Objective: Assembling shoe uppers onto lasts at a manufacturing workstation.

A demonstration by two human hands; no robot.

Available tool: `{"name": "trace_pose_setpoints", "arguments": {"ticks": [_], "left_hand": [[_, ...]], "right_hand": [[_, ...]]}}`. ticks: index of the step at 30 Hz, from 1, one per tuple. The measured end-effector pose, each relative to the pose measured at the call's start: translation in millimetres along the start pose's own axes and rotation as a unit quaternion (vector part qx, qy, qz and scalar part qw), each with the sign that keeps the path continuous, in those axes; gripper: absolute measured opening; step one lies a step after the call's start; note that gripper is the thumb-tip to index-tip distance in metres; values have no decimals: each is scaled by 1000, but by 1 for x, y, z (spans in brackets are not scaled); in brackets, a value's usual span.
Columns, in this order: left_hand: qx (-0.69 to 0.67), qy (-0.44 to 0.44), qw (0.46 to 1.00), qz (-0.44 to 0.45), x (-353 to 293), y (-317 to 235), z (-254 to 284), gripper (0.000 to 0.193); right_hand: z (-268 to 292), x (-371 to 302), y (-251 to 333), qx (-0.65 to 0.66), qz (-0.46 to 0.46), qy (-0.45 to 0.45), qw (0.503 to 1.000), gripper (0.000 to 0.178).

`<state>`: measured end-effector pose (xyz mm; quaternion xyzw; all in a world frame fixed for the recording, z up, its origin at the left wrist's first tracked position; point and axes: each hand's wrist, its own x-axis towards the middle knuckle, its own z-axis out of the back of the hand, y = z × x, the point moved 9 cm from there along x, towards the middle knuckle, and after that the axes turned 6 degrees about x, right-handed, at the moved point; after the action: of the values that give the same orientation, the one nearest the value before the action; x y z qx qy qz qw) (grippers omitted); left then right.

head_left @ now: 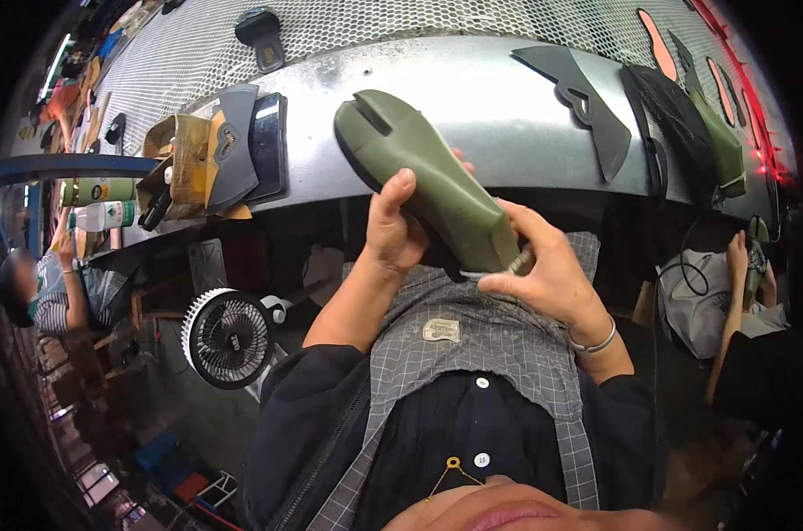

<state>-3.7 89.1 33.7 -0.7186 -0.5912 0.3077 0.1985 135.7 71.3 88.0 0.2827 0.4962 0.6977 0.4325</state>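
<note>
Closest to the camera is the wearer's chin (450,509) at the near edge, with a thin gold necklace (453,462) over a dark buttoned shirt (419,425) and a grey checked apron (481,354). Just beyond the apron, both hands hold a green shoe last (428,173) in front of the metal table edge, its toe slanting far left and its heel near right. A dark notch (372,115) splits the toe.

The left hand (394,226) is clasped around the last's middle, thumb along the left side, fingertips showing past the right side. The right hand (552,261) is closed on the heel end, its thumb and fingers beside a pale cord (499,270).

On the metal table (472,102), dark cut pieces (587,115) lie to the right, near another green last (720,146). To the left, a dark upper piece (233,150) leans against a cardboard box (189,159). A round fan (231,339) stands near left, below the table. At far right, a co-worker's hand (737,257) shows.
</note>
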Motion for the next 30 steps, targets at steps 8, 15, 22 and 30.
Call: {"name": "trace_pose_setpoints", "arguments": {"ticks": [8,15,22,30], "left_hand": [[-159,-131,977,-51,18,-34,29,54],[-337,2,932,133,33,52,-32,67],[-130,180,954,203,-11,130,-52,68],[-188,259,919,229,-5,160,-27,70]], "right_hand": [[-15,-33,-25,629,-12,151,763,35],[17,14,-71,342,-50,47,937,11],[140,54,-51,32,13,-169,985,38],[163,106,-113,-185,-93,-221,953,59]]}}
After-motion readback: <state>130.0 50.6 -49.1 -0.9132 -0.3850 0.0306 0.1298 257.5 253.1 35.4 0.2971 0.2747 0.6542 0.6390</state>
